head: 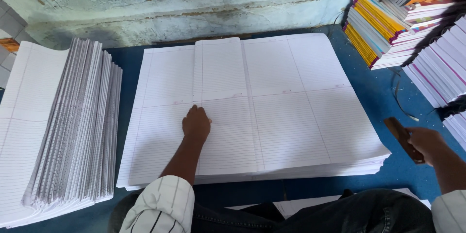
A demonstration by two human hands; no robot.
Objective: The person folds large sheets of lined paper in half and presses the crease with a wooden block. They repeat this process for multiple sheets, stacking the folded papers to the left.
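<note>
Blue counter (378,94) fills our view below a flaking wall. Nearest, our left hand (196,123) rests with fingers loosely curled, holding nothing, on the ruled sheet stack (291,116); our right hand (427,143) grips a brown wooden tool (402,138). A careless push could skew the top sheets. Left sits a fanned folded pile (73,131); farthest right, colour-edged notebooks (383,24).

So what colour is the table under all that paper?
Blue: the table shows blue around the paper, clearest in the head view.
</note>
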